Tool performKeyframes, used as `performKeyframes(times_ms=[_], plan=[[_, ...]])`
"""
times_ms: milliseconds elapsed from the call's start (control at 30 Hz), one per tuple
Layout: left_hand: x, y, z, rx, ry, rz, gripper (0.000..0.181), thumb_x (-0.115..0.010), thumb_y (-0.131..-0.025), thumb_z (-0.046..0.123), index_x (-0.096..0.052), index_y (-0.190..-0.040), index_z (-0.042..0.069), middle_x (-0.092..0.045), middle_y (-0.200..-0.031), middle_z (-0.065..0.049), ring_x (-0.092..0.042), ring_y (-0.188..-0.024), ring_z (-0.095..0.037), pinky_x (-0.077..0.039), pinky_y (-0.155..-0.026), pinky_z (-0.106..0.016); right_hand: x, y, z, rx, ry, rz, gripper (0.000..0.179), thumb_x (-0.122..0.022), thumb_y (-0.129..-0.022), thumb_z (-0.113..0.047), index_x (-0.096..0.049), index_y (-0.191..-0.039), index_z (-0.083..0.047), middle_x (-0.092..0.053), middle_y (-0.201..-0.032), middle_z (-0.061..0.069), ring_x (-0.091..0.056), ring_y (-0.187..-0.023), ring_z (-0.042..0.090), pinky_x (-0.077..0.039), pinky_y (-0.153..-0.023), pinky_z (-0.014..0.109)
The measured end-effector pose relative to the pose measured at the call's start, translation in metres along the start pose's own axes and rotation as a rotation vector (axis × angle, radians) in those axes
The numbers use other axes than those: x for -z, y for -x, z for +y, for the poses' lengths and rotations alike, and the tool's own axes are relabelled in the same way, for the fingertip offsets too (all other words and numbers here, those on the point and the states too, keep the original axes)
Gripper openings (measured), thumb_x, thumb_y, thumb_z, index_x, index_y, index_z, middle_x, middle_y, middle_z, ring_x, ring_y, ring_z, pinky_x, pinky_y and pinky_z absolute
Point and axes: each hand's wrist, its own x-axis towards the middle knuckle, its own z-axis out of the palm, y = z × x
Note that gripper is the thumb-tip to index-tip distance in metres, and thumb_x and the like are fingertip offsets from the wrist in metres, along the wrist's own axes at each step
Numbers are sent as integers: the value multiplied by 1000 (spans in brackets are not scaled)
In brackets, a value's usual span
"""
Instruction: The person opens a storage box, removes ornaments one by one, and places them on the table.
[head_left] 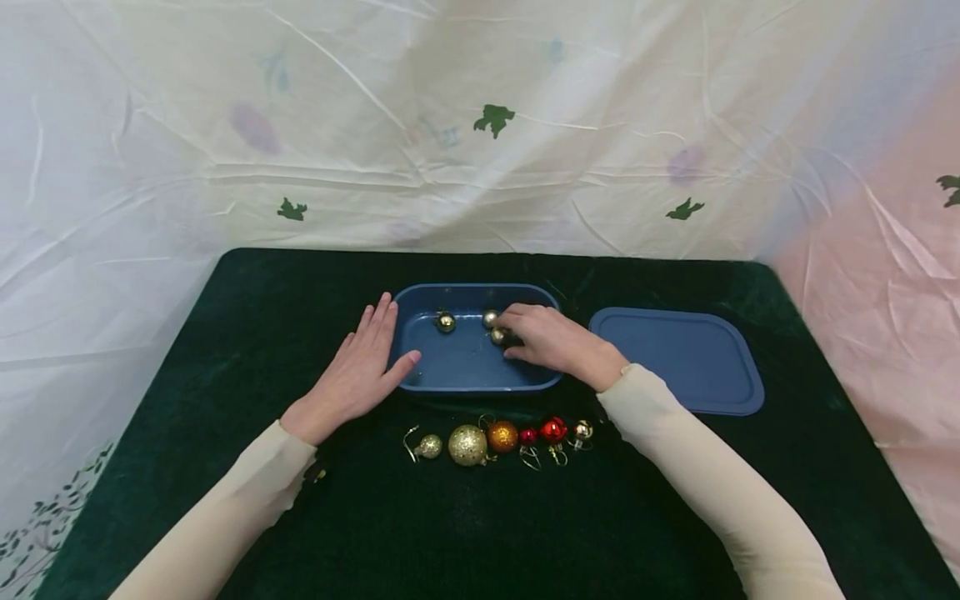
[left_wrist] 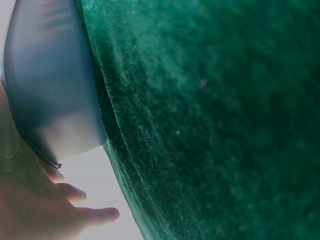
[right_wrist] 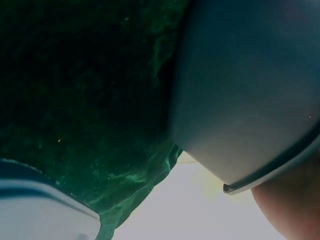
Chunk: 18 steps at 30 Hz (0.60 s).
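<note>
A blue rectangular box [head_left: 450, 367] stands uncovered on the dark green cloth. My left hand [head_left: 356, 367] rests against its left end, fingers straight and thumb over the rim. Inside the box, my right hand [head_left: 551, 337] reaches over the right part with curled fingers. Its thumb and fingers pinch a small gold bauble [head_left: 497, 336]. Another gold bauble [head_left: 490, 319] lies right by the fingertips, and a third gold bauble [head_left: 446, 322] sits farther left on the box floor. In the right wrist view, the box's outer wall [right_wrist: 250, 100] hides the fingers.
A blue lid [head_left: 678, 358] lies flat right of the box. In front of it runs a row of baubles: a small glittery gold one [head_left: 429, 447], a large gold one [head_left: 468, 446], an orange one [head_left: 502, 436], red ones [head_left: 553, 429] and a small shiny gold one [head_left: 583, 430].
</note>
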Motion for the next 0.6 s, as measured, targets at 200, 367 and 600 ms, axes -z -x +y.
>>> performKeyframes(times_ms=[200,367,600], plan=[[0,0,-1,2,4,-3,89,-40,-107,59,1,-166,6,9,-173,-14,1,-158,-41,-16,-120,-70,-2,-3,-1,-3,-15,2,47,-82,-91,-19,-68,-132,-3,-69,-123,12,-68,-109,24,-57,-94,39],[0,0,-1,-1,5,-4,89,-41,-107,57,1,-166,6,10,-173,-14,1,-158,-41,-16,-120,-69,-4,-4,-1,-8,-26,21,38,-78,-93,-13,-70,-129,-3,-70,-121,12,-68,-110,24,-56,-95,40],[0,-2,-3,-6,1,-4,89,-42,-107,57,1,-166,6,9,-173,-14,1,-158,-41,-17,-120,-69,-7,-2,-1,17,8,78,23,-77,-94,-12,-76,-117,-8,-72,-117,7,-68,-110,22,-55,-98,40]])
